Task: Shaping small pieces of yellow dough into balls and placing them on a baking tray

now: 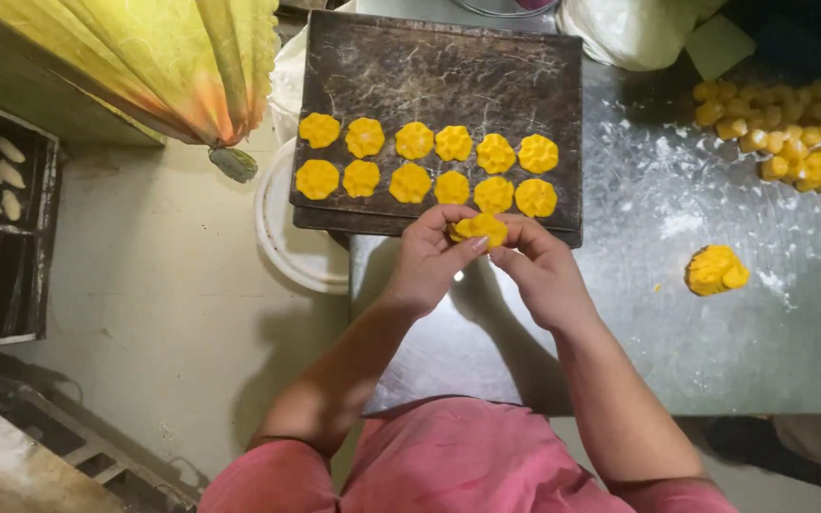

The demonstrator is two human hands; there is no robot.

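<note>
yellow dough piece [478, 228] pinched between left hand [425, 261], right hand [544, 271]

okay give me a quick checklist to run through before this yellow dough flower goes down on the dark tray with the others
1. Flower-shaped yellow dough piece held by both hands, left hand and right hand: ok.
2. Dark, scratched metal baking tray within reach, just beyond the fingers: ok.
3. Free space on the tray beside the two rows of yellow dough flowers: ok, near edge and far half are bare.
4. Piece fully shaped: cannot tell, fingers cover it.
5. More dough ready, yellow dough lump on the floured steel table: ok.
</note>
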